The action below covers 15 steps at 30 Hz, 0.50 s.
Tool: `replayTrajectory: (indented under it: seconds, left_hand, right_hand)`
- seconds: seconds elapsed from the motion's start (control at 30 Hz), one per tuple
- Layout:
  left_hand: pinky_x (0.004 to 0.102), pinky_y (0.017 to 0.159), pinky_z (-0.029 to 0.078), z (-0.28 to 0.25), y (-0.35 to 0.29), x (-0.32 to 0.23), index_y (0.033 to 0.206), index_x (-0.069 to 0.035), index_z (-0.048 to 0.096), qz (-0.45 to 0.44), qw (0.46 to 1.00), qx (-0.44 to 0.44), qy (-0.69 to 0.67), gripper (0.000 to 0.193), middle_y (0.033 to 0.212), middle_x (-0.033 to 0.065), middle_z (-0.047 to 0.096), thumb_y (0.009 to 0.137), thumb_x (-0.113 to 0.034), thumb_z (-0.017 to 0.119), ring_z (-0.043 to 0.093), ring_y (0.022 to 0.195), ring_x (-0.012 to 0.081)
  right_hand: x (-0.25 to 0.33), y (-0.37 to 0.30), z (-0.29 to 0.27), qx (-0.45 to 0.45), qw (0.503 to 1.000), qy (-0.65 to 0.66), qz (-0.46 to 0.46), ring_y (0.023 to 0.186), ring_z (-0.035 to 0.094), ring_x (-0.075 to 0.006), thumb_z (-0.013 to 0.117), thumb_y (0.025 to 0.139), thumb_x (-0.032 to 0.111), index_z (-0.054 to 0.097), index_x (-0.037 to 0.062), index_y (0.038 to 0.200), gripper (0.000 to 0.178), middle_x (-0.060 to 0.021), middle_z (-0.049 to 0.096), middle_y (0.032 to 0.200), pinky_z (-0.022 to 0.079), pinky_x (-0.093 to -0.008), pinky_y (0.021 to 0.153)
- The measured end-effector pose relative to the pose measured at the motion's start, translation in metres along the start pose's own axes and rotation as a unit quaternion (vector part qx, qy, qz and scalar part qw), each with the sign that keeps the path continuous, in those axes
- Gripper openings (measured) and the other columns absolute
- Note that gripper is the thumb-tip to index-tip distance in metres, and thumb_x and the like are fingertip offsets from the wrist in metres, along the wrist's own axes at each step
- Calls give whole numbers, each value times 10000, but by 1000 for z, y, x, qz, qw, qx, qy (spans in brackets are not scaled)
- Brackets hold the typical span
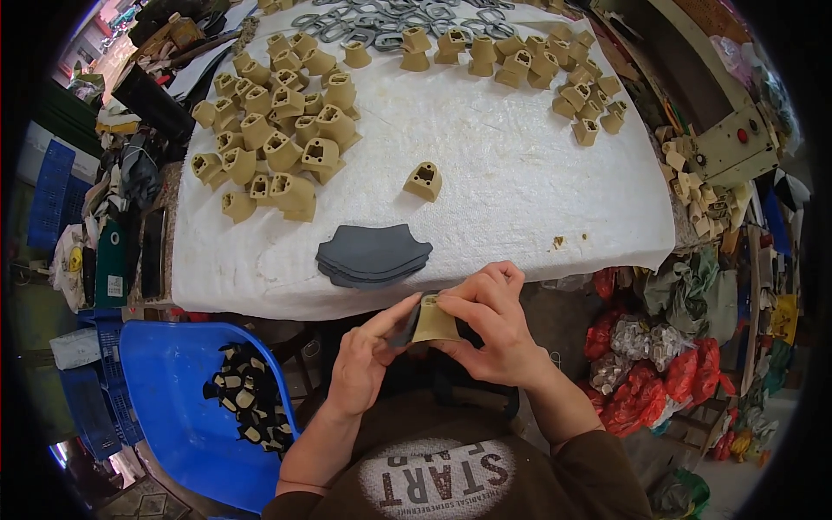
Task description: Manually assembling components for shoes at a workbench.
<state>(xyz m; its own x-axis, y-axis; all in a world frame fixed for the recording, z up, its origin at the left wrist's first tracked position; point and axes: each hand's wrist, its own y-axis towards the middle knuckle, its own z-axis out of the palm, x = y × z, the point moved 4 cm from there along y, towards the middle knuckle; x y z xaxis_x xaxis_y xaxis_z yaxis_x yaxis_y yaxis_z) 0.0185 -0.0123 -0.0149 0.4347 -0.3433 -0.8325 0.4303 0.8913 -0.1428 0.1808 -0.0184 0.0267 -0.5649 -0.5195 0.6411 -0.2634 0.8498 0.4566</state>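
Note:
Just off the table's near edge, my right hand [496,328] grips a tan flared, hollow plastic part [436,326], thumb and fingers on its top and right side. On its left side, my left hand [357,368] presses a dark grey curved sheet piece [405,328] against the part with fingers stretched along it. The palm side of the left hand is partly hidden. A stack of dark grey shaped sheets [373,256] lies on the table close to both hands. Beyond it, one tan hollow part [423,181] stands alone with its holed end up.
White woven sheeting [485,225] covers the table. Many tan parts [282,149] crowd its left side, and more [544,62] the far right. Grey rings [381,24] lie at the back. A blue basin [173,433] at lower left holds dark-wrapped tan parts [250,394]. Red bags [640,397] lie right.

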Motion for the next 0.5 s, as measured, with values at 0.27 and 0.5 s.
replayTrajectory:
  seconds: [0.27, 0.5]
  left_hand:
    - [233, 684, 492, 2, 0, -7, 1086, 52, 620, 3, 950, -93, 297, 250, 921, 94, 661, 882, -76, 554, 604, 764, 103]
    - [224, 594, 476, -9, 0, 10, 893, 65, 648, -58, 985, -163, -7, 188, 753, 38, 630, 897, -88, 538, 553, 660, 66]
  right_hand:
    - [8, -6, 4, 29, 999, -28, -4, 833, 501, -206, 786, 560, 111, 581, 98, 997, 483, -1, 539, 918, 264, -449, 857]
    - [-3, -10, 6, 17, 996, 88, -24, 840, 494, -212, 785, 573, 113, 572, 89, 1015, 491, -22, 540, 930, 262, -431, 846]
